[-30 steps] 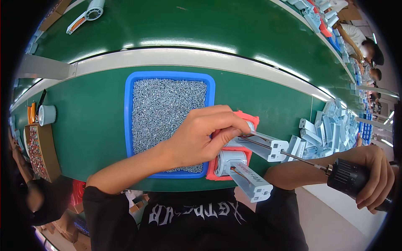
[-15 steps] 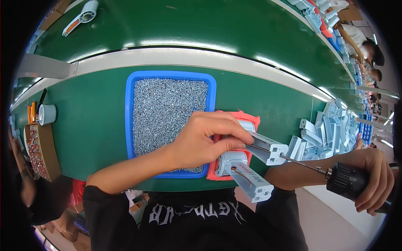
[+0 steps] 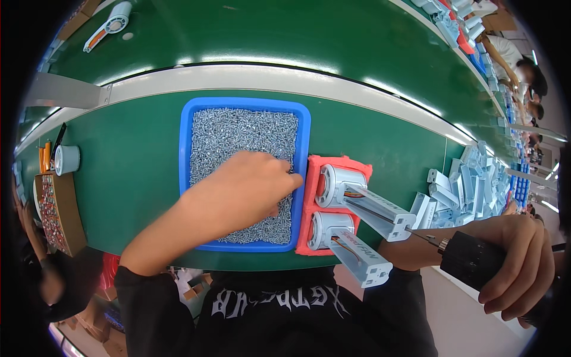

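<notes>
My left hand (image 3: 253,185) is over a blue tray (image 3: 185,154) of small silver screws (image 3: 238,134). Its fingers curl downward and whatever they hold is hidden. On the right, my right hand (image 3: 516,262) grips a black electric screwdriver (image 3: 470,257). The long thin bit runs through the end of the upper light-blue fan housing's handle (image 3: 383,215) and along its open channel. That housing's round head (image 3: 345,181) rests in a red holder (image 3: 307,208). A second fan housing (image 3: 333,229) lies below it in the same holder, coloured wires showing in its handle.
Light-blue plastic parts (image 3: 464,187) are piled at the right. A cardboard box (image 3: 62,214) of small parts stands at the left beside a white cylindrical part (image 3: 67,160). Another fan part (image 3: 113,24) lies beyond the metal rail (image 3: 238,83). Other people sit far right.
My left hand has left the upper fan handle and moved left over the screws. The right hand and screwdriver have shifted slightly left and down, the bit still in the handle.
</notes>
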The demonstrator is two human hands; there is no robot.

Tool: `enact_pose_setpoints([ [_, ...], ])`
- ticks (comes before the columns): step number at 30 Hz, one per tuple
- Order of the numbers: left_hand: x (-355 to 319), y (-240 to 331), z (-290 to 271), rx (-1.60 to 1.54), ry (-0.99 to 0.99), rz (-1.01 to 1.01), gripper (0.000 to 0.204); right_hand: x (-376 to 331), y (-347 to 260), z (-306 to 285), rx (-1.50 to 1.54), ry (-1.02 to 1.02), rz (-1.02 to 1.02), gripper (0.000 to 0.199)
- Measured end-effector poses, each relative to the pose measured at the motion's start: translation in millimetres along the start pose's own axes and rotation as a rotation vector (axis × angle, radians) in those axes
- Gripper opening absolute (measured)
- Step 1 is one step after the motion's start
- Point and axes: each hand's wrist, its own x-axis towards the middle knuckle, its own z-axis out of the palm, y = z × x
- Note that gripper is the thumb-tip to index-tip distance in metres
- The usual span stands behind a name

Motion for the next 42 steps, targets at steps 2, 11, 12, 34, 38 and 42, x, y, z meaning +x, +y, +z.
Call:
enact_pose_setpoints([
  [2,2,3,9,0.044,0.015,-0.010,0.010,1,6,0,0.020,-0.025,-0.023,0.028],
  [11,6,-2,3,0.048,0.112,0.105,0.003,0,18,-5,0.156,-0.166,-0.099,0.029],
  [12,6,-3,2,0.047,0.112,0.107,0.003,1,21,-5,0.152,-0.182,-0.100,0.029],
  [34,-9,55,30,-0.503,0.480,-0.025,0.011,-27,-64,38,0.304,-0.066,-0.636,0.017],
  [38,-10,71,57,-0.646,0.623,-0.030,0.013,-38,-93,35,0.240,-0.146,-0.483,0.024],
  [42,-1,79,70,-0.585,0.744,0.013,0.013,-33,-86,43,0.231,-0.051,-0.466,0.027],
])
